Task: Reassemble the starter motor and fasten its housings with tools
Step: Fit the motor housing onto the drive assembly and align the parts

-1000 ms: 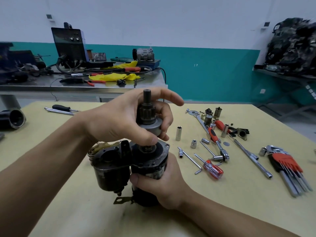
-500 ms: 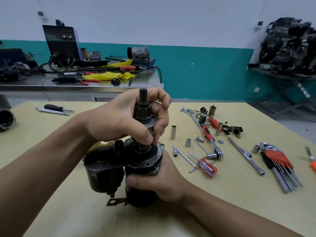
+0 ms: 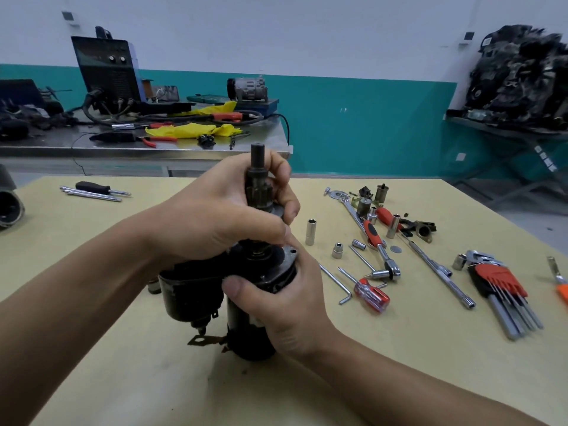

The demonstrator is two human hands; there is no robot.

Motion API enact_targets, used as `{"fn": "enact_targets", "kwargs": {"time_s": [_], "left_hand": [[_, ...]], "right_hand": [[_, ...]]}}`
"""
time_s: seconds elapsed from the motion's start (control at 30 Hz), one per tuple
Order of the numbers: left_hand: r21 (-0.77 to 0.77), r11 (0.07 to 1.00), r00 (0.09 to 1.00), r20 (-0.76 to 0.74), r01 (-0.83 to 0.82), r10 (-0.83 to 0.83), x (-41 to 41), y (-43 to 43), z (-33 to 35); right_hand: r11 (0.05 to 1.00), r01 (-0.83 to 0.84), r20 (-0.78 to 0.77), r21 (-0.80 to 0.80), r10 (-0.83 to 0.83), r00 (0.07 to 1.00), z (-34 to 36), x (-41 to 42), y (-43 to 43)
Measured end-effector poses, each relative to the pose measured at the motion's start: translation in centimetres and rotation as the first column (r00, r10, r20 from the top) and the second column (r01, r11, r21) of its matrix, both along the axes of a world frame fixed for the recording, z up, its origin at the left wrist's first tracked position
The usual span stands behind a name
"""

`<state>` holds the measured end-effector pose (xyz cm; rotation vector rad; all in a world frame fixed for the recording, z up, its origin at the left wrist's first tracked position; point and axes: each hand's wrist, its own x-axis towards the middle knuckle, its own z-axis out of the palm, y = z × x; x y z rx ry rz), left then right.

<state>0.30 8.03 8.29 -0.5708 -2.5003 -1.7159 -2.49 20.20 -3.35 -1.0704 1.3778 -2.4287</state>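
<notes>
At the far left edge of the yellow table (image 3: 123, 379) lies a dark hollow housing (image 3: 9, 207), only partly in view. It may be a cover that has to go back on, though I cannot tell. Just right of it a black-handled screwdriver (image 3: 92, 188) lies beside 2 thin steel rods (image 3: 89, 195), well apart from the work.

Near the middle, the starter motor (image 3: 261, 287) stands upright on the table, with its solenoid (image 3: 190, 293) on its left side. The left hand (image 3: 215, 219) comes over the top, fingers and thumb curled tight round the pinion drive (image 3: 257, 182), whose shaft tip shows above the knuckles. The right hand (image 3: 285, 309) clamps the motor body from the front, thumb pressed across it and fingers wrapped behind.

Further right the tools lie loose:
- a tall socket (image 3: 309, 232)
- a small socket (image 3: 337, 250)
- an L-shaped hex key (image 3: 338, 284)
- a red-handled screwdriver (image 3: 372, 295)
- a ratchet (image 3: 373, 235)
- a long extension bar (image 3: 436, 272)
- a hex key set (image 3: 498, 284) in a red holder

The step in hand looks to be seating the pinion drive in the motor — no housing covers it yet, and no fastening tool is in hand. The next move likely calls for the drive to sit fully down and square. Then 1 hand must come free to fetch the front housing while the other holds the body steady.
</notes>
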Motion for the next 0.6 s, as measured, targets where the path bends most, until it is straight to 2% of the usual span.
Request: {"fn": "enact_targets", "kwargs": {"time_s": [0.2, 0.37, 0.4, 0.47, 0.53, 0.6], "left_hand": [[-0.033, 0.996, 0.996, 0.008, -0.084, 0.085, 1.2, 0.3, 0.2], [-0.101, 0.971, 0.976, -0.07, -0.215, 0.208, 1.8, 1.0, 0.0], [-0.153, 0.963, 0.974, -0.078, -0.221, 0.212, 1.9, 0.4, 0.2], [-0.355, 0.912, 0.979, -0.052, -0.203, 0.198, 2.6, -1.7, 0.8], [-0.535, 0.832, 0.979, 0.047, -0.143, 0.198, 3.7, -3.6, 0.8], [-0.564, 0.824, 0.983, 0.11, -0.058, 0.144, 4.7, -4.0, -0.8]], "right_hand": [[1.0, 0.021, -0.018, -0.008, -0.021, 1.0, 0.0, 0.6, 0.0], [0.999, 0.024, -0.028, 0.03, -0.024, 0.999, 0.1, 0.5, 0.1], [0.999, 0.017, -0.04, 0.038, -0.016, 0.999, 0.1, 0.5, 0.2], [0.999, 0.019, -0.068, 0.044, -0.016, 0.998, 0.2, 0.5, 0.4], [0.999, 0.017, -0.074, 0.038, -0.015, 0.997, 0.3, 0.5, 0.6], [0.999, 0.01, -0.075, 0.044, -0.007, 0.997, 0.3, 0.4, 0.6]]}}
